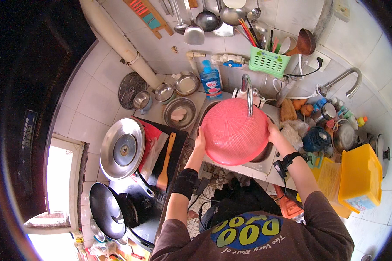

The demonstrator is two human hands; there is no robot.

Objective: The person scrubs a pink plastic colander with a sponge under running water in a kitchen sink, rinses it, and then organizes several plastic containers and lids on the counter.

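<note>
A pink plastic colander (235, 137) with a ribbed mesh is held over the metal sink (266, 153). My left hand (200, 141) grips its left edge, and my right hand (273, 131) grips the right edge. Both thumbs and fingers are partly hidden by the rim. The curved chrome faucet (248, 88) reaches down in front of the colander's upper part. Most of the basin is covered by the colander. No water stream can be made out.
Left of the sink are a metal bowl with a pale piece of food (179, 114), a wooden spatula (166, 163), a pan lid (124, 148) and a wok (107, 212) on the stove. Blue detergent (211, 81) stands behind. Jars and a yellow bin (359, 177) crowd the right.
</note>
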